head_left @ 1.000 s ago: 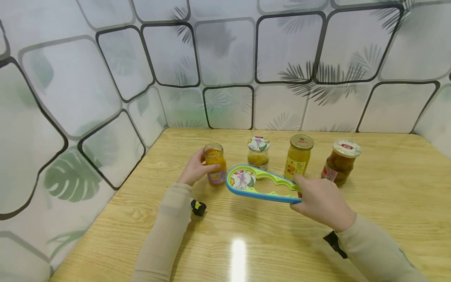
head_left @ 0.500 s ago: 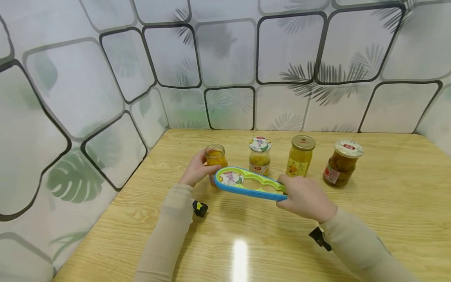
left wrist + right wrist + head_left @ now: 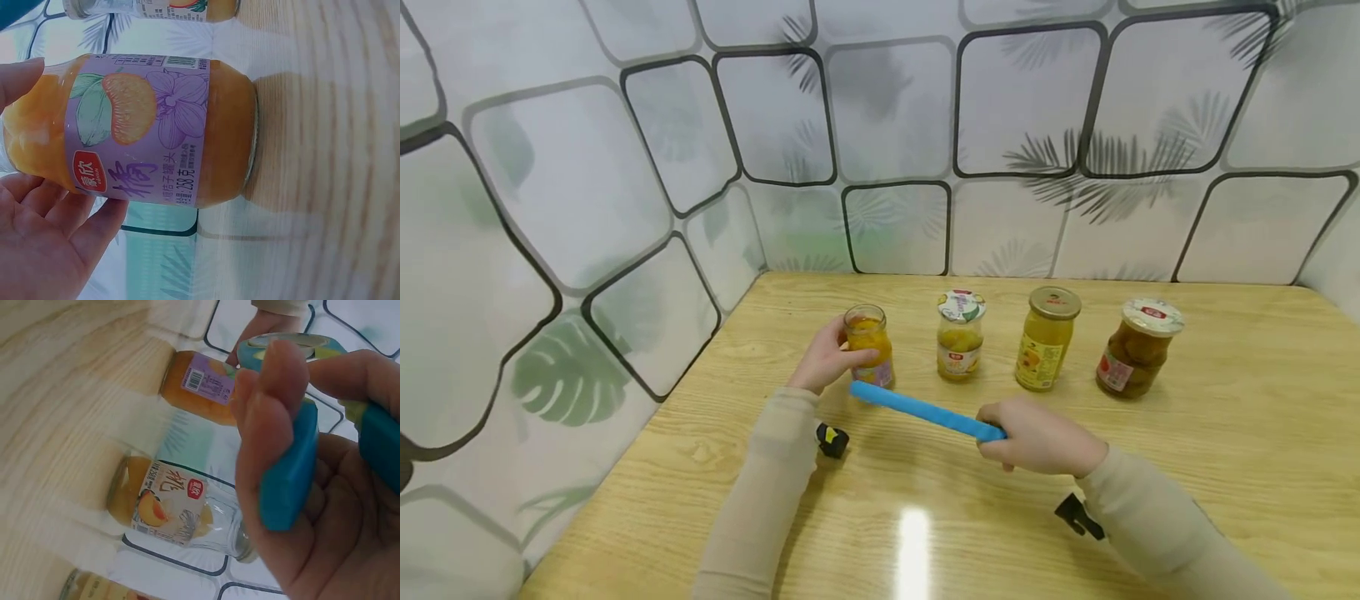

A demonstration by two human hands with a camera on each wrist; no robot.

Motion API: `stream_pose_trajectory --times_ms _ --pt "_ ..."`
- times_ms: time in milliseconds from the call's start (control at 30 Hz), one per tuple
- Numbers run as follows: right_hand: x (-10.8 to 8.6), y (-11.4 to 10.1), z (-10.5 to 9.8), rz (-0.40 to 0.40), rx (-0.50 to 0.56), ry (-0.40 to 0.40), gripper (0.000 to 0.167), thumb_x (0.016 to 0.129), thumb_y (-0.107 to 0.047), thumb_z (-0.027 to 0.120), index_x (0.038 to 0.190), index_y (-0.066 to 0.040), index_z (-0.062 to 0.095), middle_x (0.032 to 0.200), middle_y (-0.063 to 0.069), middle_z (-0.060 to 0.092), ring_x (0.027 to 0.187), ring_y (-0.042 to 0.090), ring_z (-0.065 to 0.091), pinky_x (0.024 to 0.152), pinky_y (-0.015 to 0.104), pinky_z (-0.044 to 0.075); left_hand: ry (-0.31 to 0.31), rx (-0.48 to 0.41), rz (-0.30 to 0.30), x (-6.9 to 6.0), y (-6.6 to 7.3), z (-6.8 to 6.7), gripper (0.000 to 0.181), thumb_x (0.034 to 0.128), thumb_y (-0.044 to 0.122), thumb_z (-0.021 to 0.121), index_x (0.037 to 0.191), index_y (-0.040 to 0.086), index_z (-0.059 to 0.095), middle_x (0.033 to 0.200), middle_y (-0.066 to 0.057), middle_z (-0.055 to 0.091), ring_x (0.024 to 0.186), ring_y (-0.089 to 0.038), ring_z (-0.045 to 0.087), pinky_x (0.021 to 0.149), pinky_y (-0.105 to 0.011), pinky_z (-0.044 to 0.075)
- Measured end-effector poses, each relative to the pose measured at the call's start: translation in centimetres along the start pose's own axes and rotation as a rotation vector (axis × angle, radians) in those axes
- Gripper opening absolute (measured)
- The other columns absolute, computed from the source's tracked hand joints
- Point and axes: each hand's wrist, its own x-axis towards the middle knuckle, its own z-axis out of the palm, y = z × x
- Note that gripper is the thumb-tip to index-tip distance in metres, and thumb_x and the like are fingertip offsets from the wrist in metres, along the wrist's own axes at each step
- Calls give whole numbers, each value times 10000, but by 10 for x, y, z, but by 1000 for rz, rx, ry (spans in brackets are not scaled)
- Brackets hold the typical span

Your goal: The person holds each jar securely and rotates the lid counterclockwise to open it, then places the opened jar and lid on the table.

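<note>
An orange-filled glass jar (image 3: 871, 337) stands upright on the table with its mouth uncovered. Its purple label (image 3: 140, 125), picturing a mandarin segment, faces the left wrist camera. My left hand (image 3: 829, 360) grips this jar around its side, thumb on the near face. In my right hand (image 3: 1047, 437) is a blue-and-green jar opener (image 3: 921, 411), held by its handle end. Edge-on in the head view, the opener points left, its far end just in front of the jar. A lid (image 3: 294, 341) sits in that far end in the right wrist view.
To the right on the wooden table (image 3: 985, 517) stand three lidded jars: a peach jar (image 3: 959, 354) with a white patterned lid, a taller yellow jar (image 3: 1045, 346) with a gold lid, and a brown jar (image 3: 1135, 354). A patterned wall (image 3: 895, 108) closes off the back and left.
My right hand has brought the opener left and turned it from showing its face and lid to edge-on. My left hand keeps its grip on the jar.
</note>
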Motion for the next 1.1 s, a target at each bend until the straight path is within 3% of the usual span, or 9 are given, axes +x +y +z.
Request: stream_pose_trajectory --times_ms 267,700,900,1100 --pt "9 8 15 -31 273 -184 209 852 -78 476 695 11 582 551 11 544 468 102 498 418 211 403 -25 18 15 -13 22 8 473 800 28 630 1221 -28 423 1192 -179 485 1091 -302 452 869 -402 415" --pt "33 23 27 53 742 -460 277 891 -149 446 768 69 565 618 60 577 490 87 525 449 204 453 -3 9 7 -15 24 2 484 785 35 650 1218 -12 439 1183 -168 500 1103 -286 452 883 -397 401" --pt "41 28 30 81 852 -553 236 889 -131 413 858 54 557 663 47 575 523 81 529 476 205 464 -7 -2 2 -16 23 2 481 787 34 650 1217 -7 439 1180 -159 502 1098 -275 455 873 -374 409" --pt "46 27 29 151 895 -575 246 868 -145 418 901 49 566 682 53 584 538 85 535 495 203 467 -6 1 6 -15 24 0 496 782 31 653 1229 0 440 1183 -163 503 1096 -280 455 893 -392 392"
